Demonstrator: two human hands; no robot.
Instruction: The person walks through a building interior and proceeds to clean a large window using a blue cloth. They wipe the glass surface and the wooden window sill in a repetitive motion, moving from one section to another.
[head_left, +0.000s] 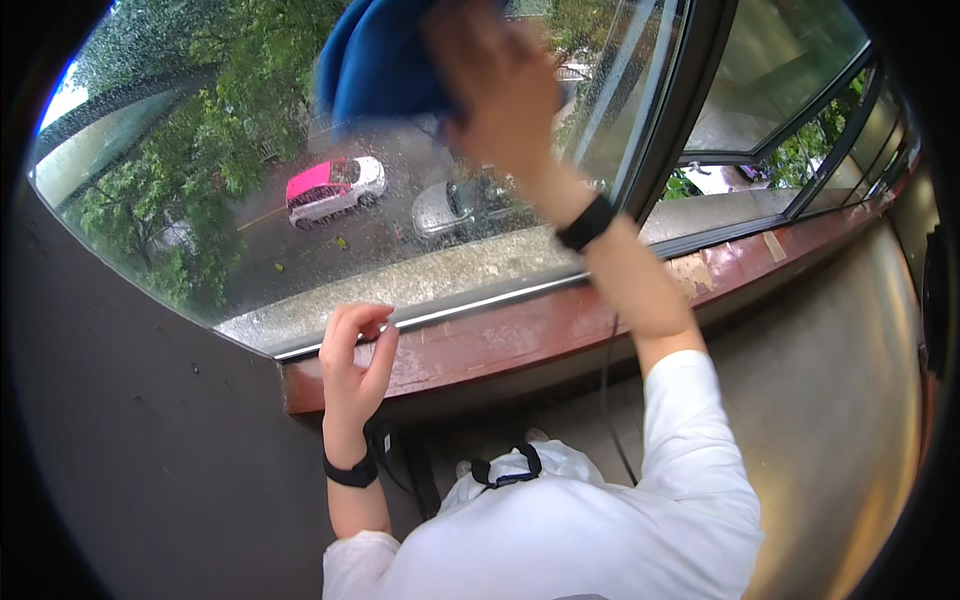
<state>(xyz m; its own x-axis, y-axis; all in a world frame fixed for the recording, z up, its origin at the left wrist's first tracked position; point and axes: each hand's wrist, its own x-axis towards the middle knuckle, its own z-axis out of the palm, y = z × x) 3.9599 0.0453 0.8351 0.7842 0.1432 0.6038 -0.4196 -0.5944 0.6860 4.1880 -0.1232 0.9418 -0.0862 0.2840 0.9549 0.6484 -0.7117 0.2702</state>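
My right hand (502, 112) is raised at the top of the view, blurred, with a blue cloth (390, 64) under its palm and fingers. The cloth lies in front of the window pane (300, 135), which is speckled with water drops. Low by the frame, my left hand (358, 356) hovers over the left end of the red-brown windowsill (480, 337). Its fingers are bent, with a gap between them and the thumb, and nothing shows in it. Whether its fingertips touch the sill cannot be told. Both wrists wear black bands.
A dark grey wall (150, 390) bounds the left side. To the right, beyond a dark window frame post (682, 112), a sash (780, 82) stands tilted outward. A thin black cable (609, 405) hangs below the sill. Outside are trees (165, 202) and parked cars (334, 187).
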